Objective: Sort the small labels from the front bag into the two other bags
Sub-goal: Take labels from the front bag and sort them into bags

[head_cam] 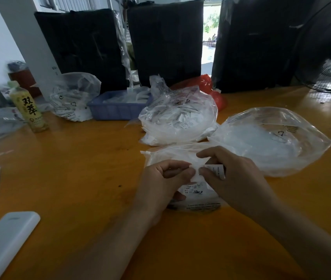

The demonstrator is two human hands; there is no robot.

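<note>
I see the right hand pinching a small printed label over the front bag, and the left hand, fingers curled, pinching white label stuff beside it, both above that bag at near centre. Far of it sits a full label bag; right, a clear bag. Orange table; drink bottle far left.
</note>
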